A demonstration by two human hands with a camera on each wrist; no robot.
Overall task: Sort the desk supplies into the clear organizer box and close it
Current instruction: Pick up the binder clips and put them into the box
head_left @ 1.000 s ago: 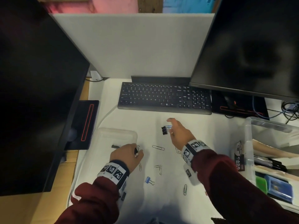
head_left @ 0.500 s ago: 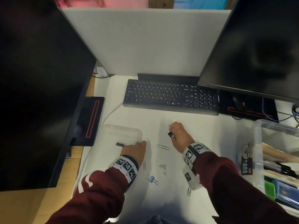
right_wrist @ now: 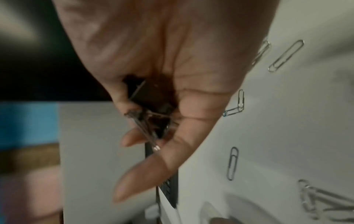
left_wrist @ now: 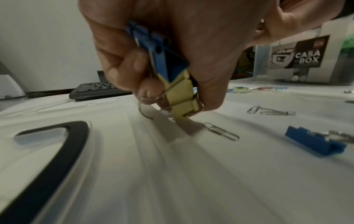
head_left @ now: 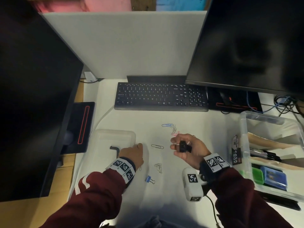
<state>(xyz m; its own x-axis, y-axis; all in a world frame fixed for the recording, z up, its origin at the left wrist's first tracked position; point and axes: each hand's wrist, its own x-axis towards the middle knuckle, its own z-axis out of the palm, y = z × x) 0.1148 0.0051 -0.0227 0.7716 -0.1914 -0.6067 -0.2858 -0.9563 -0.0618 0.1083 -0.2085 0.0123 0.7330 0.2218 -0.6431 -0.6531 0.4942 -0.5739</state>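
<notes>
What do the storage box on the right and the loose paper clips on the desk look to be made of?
Clear storage box: apparently translucent plastic; contents show through its glossy wall. Loose silver paper clip: thin bent wire, probably bare metal, with a shiny grey glint. Blue paper clip: wire, possibly coated.

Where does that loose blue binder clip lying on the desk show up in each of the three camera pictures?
Head view: the blue binder clip lies on the white desk, low and centre, just right of the left hand's wrist.
Left wrist view: it lies at the right edge, below the middle.
Right wrist view: not in it.
Shared landmark: the keyboard, seen in the head and left wrist views.
</notes>
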